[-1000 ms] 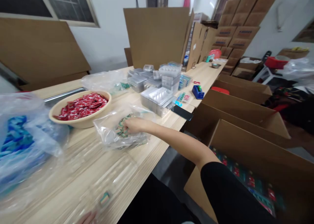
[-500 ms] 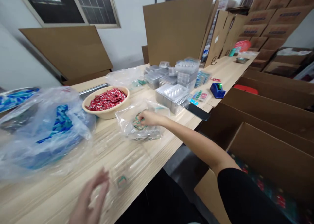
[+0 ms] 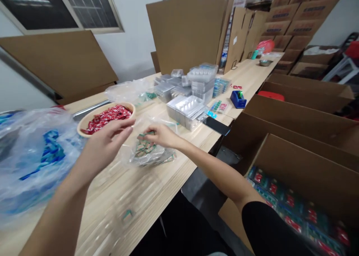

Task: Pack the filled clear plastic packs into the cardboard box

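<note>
My right hand [image 3: 162, 135] reaches into a clear plastic bag [image 3: 153, 159] full of small green-and-tan packets [image 3: 143, 147]. Its fingers are pinched on one of these packets at the top of the pile. Between the bag and a cream basin [image 3: 81, 130], my left hand [image 3: 108, 140] hovers with its thumb apart from its fingers and nothing in it. Red packets [image 3: 112, 115] fill the basin, partly hidden by that hand. Nearer to me lies a clear plastic tray [image 3: 112, 220], blurred, with one green-edged packet [image 3: 127, 215] in it.
Stacked clear trays [image 3: 186, 110] stand beyond the bag, near a phone [image 3: 216, 125] and a blue tape dispenser [image 3: 238, 99]. A bag of blue packets [image 3: 53, 151] lies at left. Open cartons [image 3: 303, 166] line the table's right side, one holding filled packs.
My left hand has risen from beside the clear tray towards the bag and basin. My right hand stays at the bag, where more packets now show. The view has turned slightly right.
</note>
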Demonstrator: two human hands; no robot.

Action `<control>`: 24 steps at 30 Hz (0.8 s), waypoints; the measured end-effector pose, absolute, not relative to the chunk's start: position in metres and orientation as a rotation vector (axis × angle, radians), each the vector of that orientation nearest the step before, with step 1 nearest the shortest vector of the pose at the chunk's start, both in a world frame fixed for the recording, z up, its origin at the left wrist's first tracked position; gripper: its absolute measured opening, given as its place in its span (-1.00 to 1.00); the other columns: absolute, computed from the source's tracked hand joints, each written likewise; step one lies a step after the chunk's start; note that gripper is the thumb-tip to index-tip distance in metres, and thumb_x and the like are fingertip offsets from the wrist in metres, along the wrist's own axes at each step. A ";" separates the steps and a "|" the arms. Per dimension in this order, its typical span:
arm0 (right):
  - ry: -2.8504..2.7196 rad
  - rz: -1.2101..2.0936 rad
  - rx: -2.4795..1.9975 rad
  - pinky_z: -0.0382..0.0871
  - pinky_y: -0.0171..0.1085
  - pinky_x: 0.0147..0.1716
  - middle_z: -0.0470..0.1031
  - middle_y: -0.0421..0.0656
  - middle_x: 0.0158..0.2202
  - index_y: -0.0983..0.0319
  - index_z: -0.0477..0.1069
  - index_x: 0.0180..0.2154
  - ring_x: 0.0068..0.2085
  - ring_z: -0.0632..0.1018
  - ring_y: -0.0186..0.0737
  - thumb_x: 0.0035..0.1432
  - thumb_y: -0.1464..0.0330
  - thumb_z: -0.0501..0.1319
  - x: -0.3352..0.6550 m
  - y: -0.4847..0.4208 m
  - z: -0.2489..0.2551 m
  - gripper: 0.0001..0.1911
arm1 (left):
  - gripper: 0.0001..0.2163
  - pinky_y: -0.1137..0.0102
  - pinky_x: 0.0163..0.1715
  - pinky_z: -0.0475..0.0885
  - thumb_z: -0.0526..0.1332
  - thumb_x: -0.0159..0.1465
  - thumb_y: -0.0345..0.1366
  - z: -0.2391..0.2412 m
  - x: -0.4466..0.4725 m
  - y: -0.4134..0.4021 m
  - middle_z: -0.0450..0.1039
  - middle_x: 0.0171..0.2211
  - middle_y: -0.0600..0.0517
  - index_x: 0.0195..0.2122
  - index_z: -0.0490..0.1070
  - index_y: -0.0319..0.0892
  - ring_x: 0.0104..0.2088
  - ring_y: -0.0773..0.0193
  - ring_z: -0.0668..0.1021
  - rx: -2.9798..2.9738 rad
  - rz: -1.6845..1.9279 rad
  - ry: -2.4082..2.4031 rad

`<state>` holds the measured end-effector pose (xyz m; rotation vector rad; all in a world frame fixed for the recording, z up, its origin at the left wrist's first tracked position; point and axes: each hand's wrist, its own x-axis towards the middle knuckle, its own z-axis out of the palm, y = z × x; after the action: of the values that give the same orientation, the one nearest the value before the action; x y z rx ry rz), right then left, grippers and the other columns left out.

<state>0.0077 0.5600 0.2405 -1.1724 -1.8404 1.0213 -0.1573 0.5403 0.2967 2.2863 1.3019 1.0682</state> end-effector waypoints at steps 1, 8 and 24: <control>-1.738 1.127 -1.105 0.32 -0.45 -0.47 0.44 -0.27 -0.50 0.35 0.43 -0.33 -0.51 0.47 -0.43 0.16 0.43 0.21 0.008 0.557 0.240 -0.91 | -0.55 0.22 -0.09 0.44 0.12 0.19 0.03 0.287 -0.160 0.533 0.54 -0.10 -0.08 -0.10 0.48 -0.23 -0.15 0.14 0.55 2.232 1.077 1.287; -1.470 1.354 -0.925 0.30 -0.49 -0.54 0.40 -0.32 -0.54 0.30 0.41 -0.40 -0.57 0.40 -0.51 0.03 0.46 0.27 0.004 0.546 0.246 -0.95 | -0.73 0.34 -0.22 0.46 0.26 0.14 -0.11 0.258 -0.160 0.522 0.54 -0.30 -0.02 -0.24 0.46 -0.21 -0.31 0.25 0.55 1.907 1.176 1.189; -1.461 1.318 -0.870 0.35 -0.47 -0.54 0.50 -0.27 -0.43 0.24 0.37 -0.23 -0.48 0.51 -0.46 -0.02 0.36 0.31 0.002 0.552 0.247 -0.73 | -0.88 0.40 -0.28 0.43 0.25 0.15 -0.27 0.244 -0.168 0.537 0.50 -0.37 0.05 -0.33 0.45 -0.20 -0.34 0.32 0.52 1.732 1.375 1.106</control>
<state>0.0022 0.5523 0.2469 -0.8700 -1.4608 1.3176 -0.1677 0.5369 0.2440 1.7323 1.1063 1.3748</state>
